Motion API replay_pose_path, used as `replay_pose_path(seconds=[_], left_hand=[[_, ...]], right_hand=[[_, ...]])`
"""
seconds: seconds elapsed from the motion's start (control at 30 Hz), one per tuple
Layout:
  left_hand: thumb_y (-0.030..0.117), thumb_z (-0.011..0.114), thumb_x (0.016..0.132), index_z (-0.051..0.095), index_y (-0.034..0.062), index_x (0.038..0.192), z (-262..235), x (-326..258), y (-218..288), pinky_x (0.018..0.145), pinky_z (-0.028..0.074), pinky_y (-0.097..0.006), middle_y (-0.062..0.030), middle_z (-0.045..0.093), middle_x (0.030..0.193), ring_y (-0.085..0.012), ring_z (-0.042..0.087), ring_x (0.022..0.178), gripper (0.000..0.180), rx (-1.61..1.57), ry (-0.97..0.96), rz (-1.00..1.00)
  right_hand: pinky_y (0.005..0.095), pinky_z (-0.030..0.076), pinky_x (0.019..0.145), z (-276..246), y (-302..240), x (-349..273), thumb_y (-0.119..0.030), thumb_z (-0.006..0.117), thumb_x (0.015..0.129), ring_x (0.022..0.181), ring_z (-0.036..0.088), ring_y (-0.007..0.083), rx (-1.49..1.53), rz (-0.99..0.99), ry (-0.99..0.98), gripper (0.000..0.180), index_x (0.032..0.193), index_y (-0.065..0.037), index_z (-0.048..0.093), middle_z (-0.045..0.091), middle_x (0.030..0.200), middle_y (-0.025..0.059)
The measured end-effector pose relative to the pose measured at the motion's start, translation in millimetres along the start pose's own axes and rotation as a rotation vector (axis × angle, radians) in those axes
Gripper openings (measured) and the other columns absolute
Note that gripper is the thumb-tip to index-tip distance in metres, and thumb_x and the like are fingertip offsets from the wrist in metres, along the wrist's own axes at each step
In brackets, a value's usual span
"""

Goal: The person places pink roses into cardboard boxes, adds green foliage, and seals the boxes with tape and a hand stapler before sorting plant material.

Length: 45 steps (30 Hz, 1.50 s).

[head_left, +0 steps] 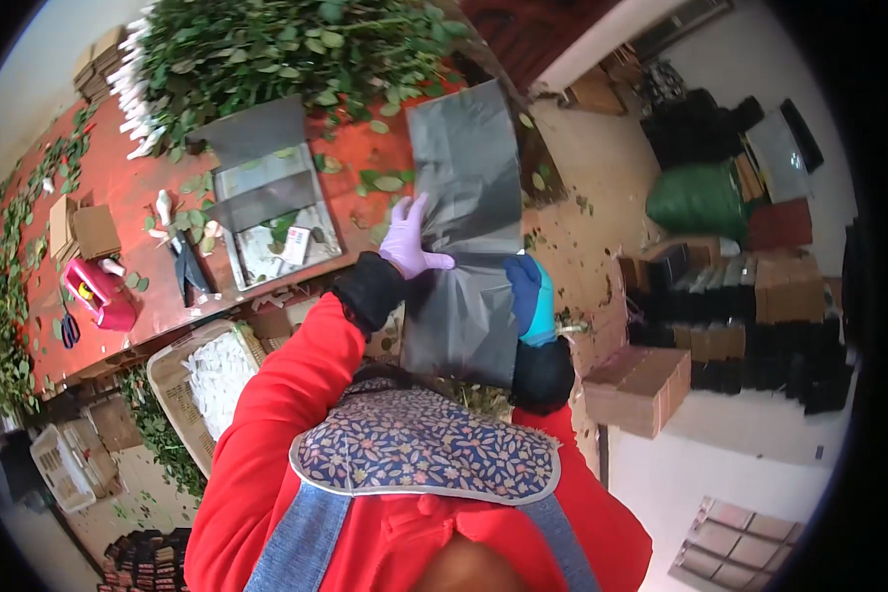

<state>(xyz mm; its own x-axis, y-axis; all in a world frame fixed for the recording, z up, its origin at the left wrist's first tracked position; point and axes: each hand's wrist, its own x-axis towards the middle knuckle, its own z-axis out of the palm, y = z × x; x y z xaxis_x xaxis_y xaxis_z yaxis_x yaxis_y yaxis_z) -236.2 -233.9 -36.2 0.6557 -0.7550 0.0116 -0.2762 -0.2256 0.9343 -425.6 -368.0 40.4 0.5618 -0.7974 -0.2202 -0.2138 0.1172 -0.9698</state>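
Note:
A long dark grey translucent plastic sheet (464, 168) stretches from the red table to near my apron, creased across its middle. My left hand (405, 242), in a lavender glove, rests at its left edge. Its fingers are spread upward, and the thumb lies across the sheet at the creases. In a blue glove, my right hand (533, 301) grips the opposite edge, fingertips on the sheet and the thumb hidden. Left of the sheet, a shallow white tray (323, 222) holds dark sheets and a small white box (294, 246).
Leafy green stems (257, 59) are heaped on the red table (158, 296). Nearer lie a pink tape dispenser (104, 296), scissors (70, 328) and cardboard pieces (97, 232). A basket (173, 380) of white pieces stands below the edge. Cardboard boxes (641, 390) are at the right.

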Motion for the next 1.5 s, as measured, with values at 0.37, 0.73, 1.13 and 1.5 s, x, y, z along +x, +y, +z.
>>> replay_pose_path(seconds=[0.37, 0.73, 1.13, 1.5], left_hand=[[-0.008, 0.056, 0.083, 0.051, -0.0004, 0.129, 25.1, -116.3, -151.4, 0.097, 0.048, -0.034, -0.0127, 0.059, 0.118, -0.0215, 0.058, 0.108, 0.047, -0.131, 0.634, -0.325], [0.045, 0.063, 0.088, 0.057, 0.0170, 0.133, 10.4, -237.0, -17.6, 0.091, 0.050, -0.045, -0.0131, 0.055, 0.136, -0.0324, 0.061, 0.111, 0.053, 0.450, -0.624, 0.200], [0.045, 0.052, 0.099, 0.030, 0.0013, 0.150, 90.7, -42.7, 47.8, 0.118, 0.020, -0.038, -0.0261, 0.024, 0.156, -0.0356, 0.021, 0.148, 0.071, -0.189, -0.121, 0.396], [0.044, 0.059, 0.097, 0.047, 0.0060, 0.135, 158.3, 88.7, 29.5, 0.076, 0.051, -0.036, -0.0060, 0.061, 0.123, -0.0150, 0.060, 0.096, 0.055, -1.129, -0.304, -0.367]], right_hand=[[0.0221, 0.045, 0.076, -138.0, 29.3, -26.4, -0.008, 0.061, 0.094, 0.082, 0.055, 0.0082, -0.135, -0.136, -0.035, 0.018, 0.107, 0.003, 0.067, 0.065, 0.093, 0.0005], [0.0217, 0.045, 0.077, -123.3, 16.8, -10.4, -0.004, 0.063, 0.091, 0.085, 0.056, 0.0074, -0.035, -0.197, 0.015, 0.020, 0.109, 0.005, 0.067, 0.064, 0.093, 0.0002], [0.0279, 0.048, 0.092, -171.8, -43.3, -93.9, -0.001, 0.064, 0.093, 0.102, 0.057, 0.0127, -0.497, -0.030, -0.235, 0.034, 0.126, 0.008, 0.057, 0.064, 0.114, 0.0068], [0.0278, 0.051, 0.082, -232.8, -82.4, -201.4, 0.008, 0.063, 0.086, 0.090, 0.064, 0.0136, -0.606, -0.382, -0.308, 0.035, 0.121, 0.003, 0.062, 0.069, 0.098, 0.0092]])
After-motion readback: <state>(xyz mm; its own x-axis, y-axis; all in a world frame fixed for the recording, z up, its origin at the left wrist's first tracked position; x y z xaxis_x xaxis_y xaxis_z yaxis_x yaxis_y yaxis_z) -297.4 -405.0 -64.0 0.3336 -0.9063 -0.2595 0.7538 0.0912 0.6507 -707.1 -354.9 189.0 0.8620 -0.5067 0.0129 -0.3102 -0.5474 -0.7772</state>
